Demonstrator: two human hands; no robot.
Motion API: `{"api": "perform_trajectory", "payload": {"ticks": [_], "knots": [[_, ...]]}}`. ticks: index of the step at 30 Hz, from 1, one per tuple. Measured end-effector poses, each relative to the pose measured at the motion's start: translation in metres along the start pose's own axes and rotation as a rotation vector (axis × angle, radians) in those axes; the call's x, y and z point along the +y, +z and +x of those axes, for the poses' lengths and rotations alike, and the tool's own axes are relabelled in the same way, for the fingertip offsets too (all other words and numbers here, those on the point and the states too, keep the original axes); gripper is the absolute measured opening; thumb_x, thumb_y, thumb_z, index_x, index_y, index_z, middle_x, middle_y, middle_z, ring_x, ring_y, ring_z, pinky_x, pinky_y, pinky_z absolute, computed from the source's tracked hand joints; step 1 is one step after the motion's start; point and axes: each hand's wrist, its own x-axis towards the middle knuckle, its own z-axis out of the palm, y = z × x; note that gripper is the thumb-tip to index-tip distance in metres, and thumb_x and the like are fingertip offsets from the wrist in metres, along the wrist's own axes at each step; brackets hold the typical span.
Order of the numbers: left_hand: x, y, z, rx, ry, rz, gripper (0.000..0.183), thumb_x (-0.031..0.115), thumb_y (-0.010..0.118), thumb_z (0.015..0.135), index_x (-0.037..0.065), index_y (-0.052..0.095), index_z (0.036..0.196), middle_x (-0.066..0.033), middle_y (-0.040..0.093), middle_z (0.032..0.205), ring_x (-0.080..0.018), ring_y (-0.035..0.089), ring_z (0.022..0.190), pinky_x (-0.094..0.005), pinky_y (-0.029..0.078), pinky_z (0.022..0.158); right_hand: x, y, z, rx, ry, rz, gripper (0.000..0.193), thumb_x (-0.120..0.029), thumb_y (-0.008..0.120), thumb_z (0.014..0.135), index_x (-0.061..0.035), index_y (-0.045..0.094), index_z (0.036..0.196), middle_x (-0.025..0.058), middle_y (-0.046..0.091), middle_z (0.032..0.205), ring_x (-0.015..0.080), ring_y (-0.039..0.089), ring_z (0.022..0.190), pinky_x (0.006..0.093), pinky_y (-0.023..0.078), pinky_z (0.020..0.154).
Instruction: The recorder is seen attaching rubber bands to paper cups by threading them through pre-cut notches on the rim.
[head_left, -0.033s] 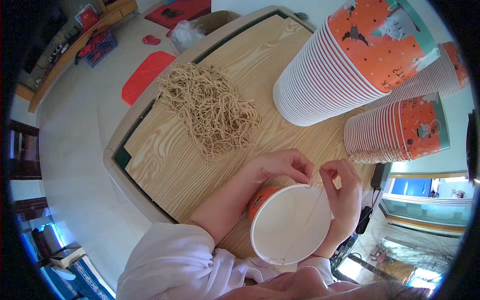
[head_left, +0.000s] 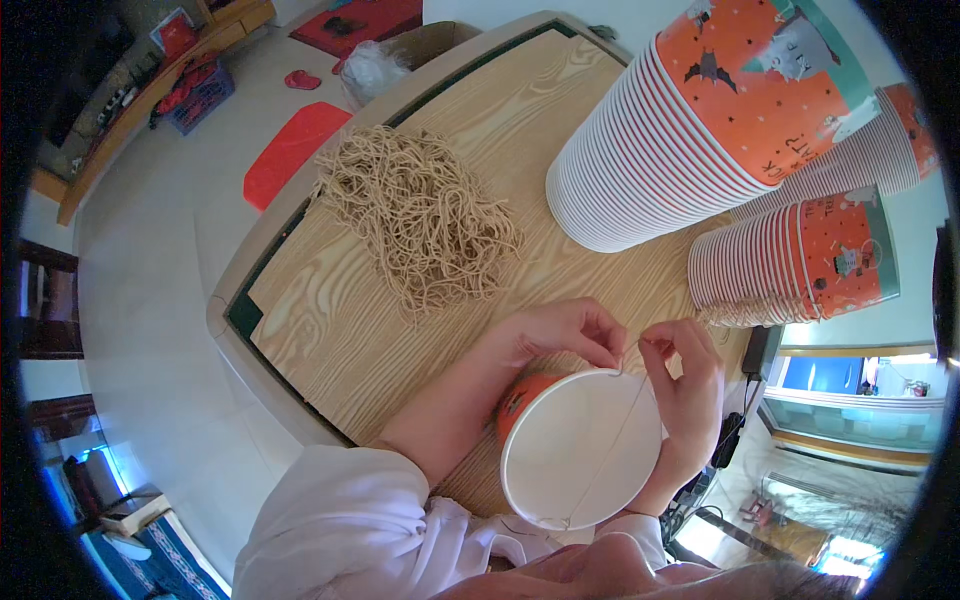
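A white paper bucket (head_left: 580,450), orange outside, lies tilted close to my body with its mouth facing up toward me. A thin beige cord (head_left: 607,452) is fastened at the near rim and runs across the mouth to my right hand (head_left: 690,385), whose thumb and forefinger pinch it just past the far rim. Beside it, my left hand (head_left: 570,333) is closed, its fingertips pressed together at the far rim; what they hold is too small to see. Beyond the left hand lies a loose heap of beige cords (head_left: 420,220) on the wooden table (head_left: 330,330).
A tall stack of orange paper buckets (head_left: 660,130) stands at the far right. Nearer is a shorter stack (head_left: 790,260) with cords hanging from it, and another stack (head_left: 850,165) stands behind. A red stool (head_left: 290,155) and a cardboard box (head_left: 435,42) are past the table's edge.
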Motion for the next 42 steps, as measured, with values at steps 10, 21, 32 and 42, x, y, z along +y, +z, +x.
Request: {"api": "perform_trajectory", "payload": {"ticks": [10, 21, 32, 42], "knots": [[0.001, 0.009, 0.003, 0.187, -0.088, -0.189, 0.014, 0.011, 0.067, 0.086, -0.001, 0.068, 0.092, -0.0057, 0.068, 0.086, -0.0090, 0.059, 0.073, -0.0231, 0.047, 0.069, 0.000, 0.000, 0.000, -0.078, -0.030, -0.065, 0.013, 0.001, 0.069, 0.075, -0.0022, 0.065, 0.087, 0.0099, 0.059, 0.078, 0.0247, 0.061, 0.067, 0.0345, 0.050, 0.059], [0.000, 0.000, 0.004, -0.054, -0.012, -0.058, 0.017, 0.012, 0.074, 0.078, 0.004, 0.060, 0.071, -0.0016, 0.059, 0.078, -0.0123, 0.055, 0.077, -0.0284, 0.044, 0.071, 0.002, -0.008, -0.005, -0.020, -0.021, -0.064, 0.010, 0.003, 0.068, 0.075, -0.0006, 0.063, 0.083, 0.0094, 0.058, 0.074, 0.0223, 0.059, 0.065, 0.0325, 0.047, 0.058], [0.006, -0.002, -0.004, 0.129, -0.025, -0.024, 0.014, 0.013, 0.069, 0.085, 0.002, 0.064, 0.092, -0.0002, 0.064, 0.083, -0.0072, 0.059, 0.075, -0.0222, 0.047, 0.067, -0.002, -0.010, -0.013, -0.035, -0.037, -0.044, 0.011, 0.001, 0.068, 0.076, -0.0020, 0.063, 0.085, 0.0096, 0.058, 0.076, 0.0228, 0.060, 0.064, 0.0330, 0.049, 0.058], [0.092, 0.089, -0.078, 0.422, -0.207, 0.891, 0.032, 0.022, 0.069, 0.082, 0.005, 0.063, 0.109, -0.0069, 0.065, 0.087, -0.0164, 0.063, 0.076, -0.0316, 0.049, 0.068, -0.008, -0.032, -0.030, -0.103, -0.009, -0.063, 0.017, -0.003, 0.067, 0.078, -0.0066, 0.062, 0.094, 0.0097, 0.059, 0.079, 0.0233, 0.061, 0.068, 0.0350, 0.050, 0.062]]}}
